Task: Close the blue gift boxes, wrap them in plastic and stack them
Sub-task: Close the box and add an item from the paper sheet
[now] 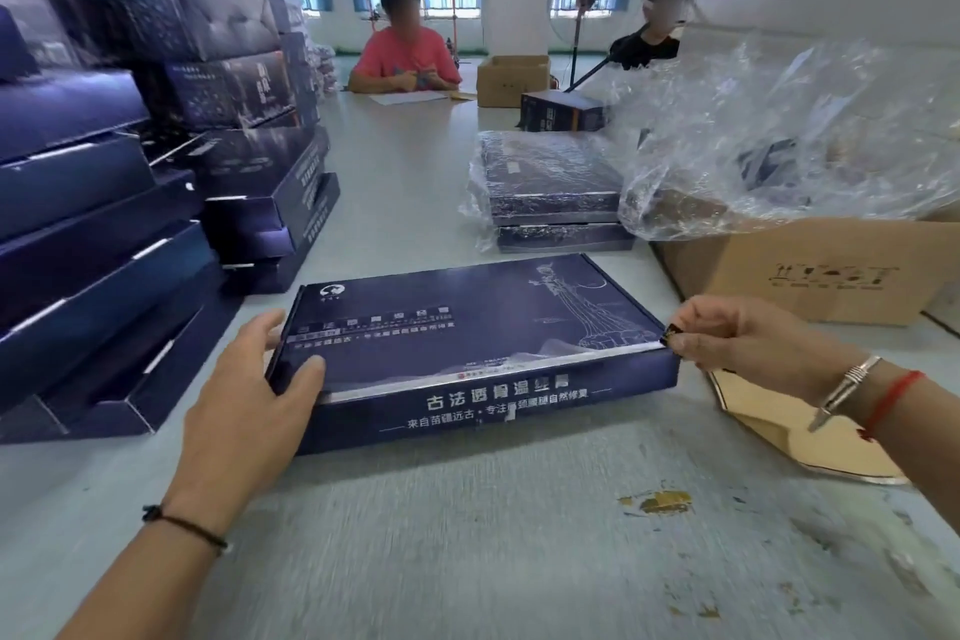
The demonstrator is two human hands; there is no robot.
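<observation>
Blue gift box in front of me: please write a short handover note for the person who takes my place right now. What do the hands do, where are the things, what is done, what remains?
Left hand grips the near-left corner of the blue gift box, thumb on the lid.
Right hand pinches the box's right corner.
The box lies flat on the table, lid down, not yet wrapped.
Done: two wrapped boxes stacked behind it.
Left: wrap this box using the plastic at the right, stack it, then work through the unwrapped pile at the left.

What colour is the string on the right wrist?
Red string, beside a silver bracelet, seen in the head view.
</observation>
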